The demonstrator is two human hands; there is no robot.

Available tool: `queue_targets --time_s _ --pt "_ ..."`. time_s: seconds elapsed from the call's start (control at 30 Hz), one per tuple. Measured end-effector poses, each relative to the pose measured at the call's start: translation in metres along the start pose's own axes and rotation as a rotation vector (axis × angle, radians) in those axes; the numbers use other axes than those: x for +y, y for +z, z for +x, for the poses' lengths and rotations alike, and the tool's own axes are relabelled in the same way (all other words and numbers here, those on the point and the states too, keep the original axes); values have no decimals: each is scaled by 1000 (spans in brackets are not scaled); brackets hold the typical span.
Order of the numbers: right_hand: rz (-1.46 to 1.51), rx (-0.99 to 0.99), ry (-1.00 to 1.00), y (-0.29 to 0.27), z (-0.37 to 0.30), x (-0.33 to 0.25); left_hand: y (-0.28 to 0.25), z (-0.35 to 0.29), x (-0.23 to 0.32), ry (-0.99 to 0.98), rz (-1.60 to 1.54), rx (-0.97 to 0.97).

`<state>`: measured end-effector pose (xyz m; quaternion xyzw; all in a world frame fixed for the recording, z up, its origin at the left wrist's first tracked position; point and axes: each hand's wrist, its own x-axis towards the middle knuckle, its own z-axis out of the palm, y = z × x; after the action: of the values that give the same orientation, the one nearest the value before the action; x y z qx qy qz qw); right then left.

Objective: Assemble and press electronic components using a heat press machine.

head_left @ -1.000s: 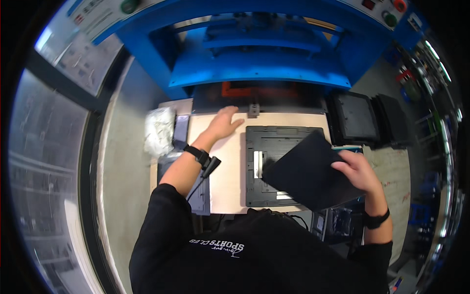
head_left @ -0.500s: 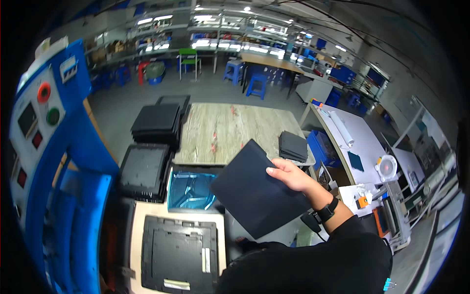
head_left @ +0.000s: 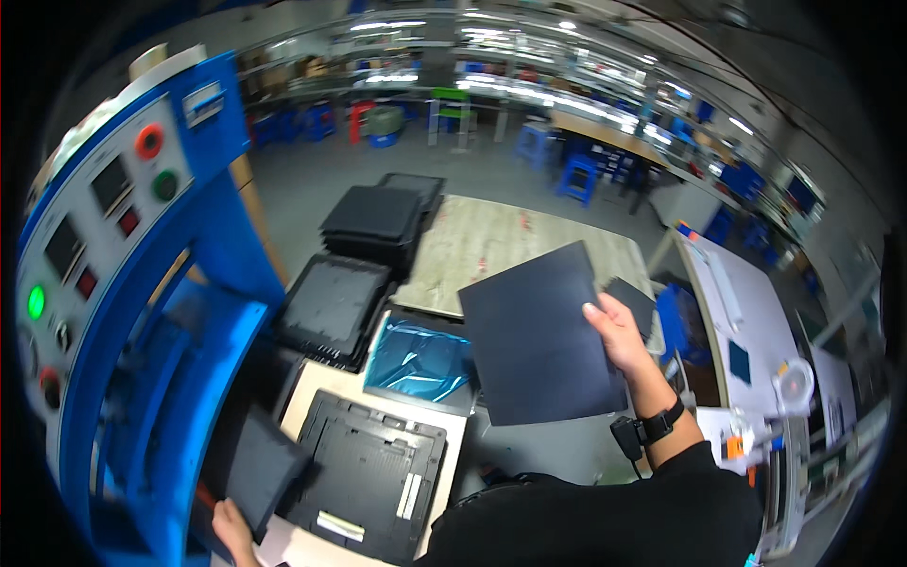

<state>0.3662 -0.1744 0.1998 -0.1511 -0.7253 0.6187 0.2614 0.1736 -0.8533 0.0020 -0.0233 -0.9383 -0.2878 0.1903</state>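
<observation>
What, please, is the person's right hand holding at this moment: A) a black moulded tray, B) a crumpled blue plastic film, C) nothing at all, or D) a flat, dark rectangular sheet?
D: the right hand grips the edge of the flat, dark rectangular sheet, raised above the crumpled blue plastic film and the black moulded tray.

Right hand (head_left: 619,331) raised, fingers (head_left: 595,309) pinched closed; left hand (head_left: 231,529) low, fingers gripping.

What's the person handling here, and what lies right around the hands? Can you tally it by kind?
Flat dark sheets in hand: 2, one in the right hand, one in the left hand
Black fixture plate: 1
Blue film bag: 1
Black tray stacks: 2
Total: 6
</observation>
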Motion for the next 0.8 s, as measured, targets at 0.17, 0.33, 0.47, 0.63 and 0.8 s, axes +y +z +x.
queue_targets --time_s 0.17,0.33,0.47,0.63,0.8 --pt "185 -186 -45 33 53 18 -24 -87 132 -221 61 -73" --pt "249 -347 -101 59 83 34 1 -148 192 -242 172 -74" --pt "159 -560 -172 91 90 27 19 -186 204 -303 254 -54" --pt "-285 -785 -461 137 96 -16 15 -184 218 -402 133 -48" --pt "-491 -937 -1380 231 69 -53 -37 -183 223 -595 199 16"
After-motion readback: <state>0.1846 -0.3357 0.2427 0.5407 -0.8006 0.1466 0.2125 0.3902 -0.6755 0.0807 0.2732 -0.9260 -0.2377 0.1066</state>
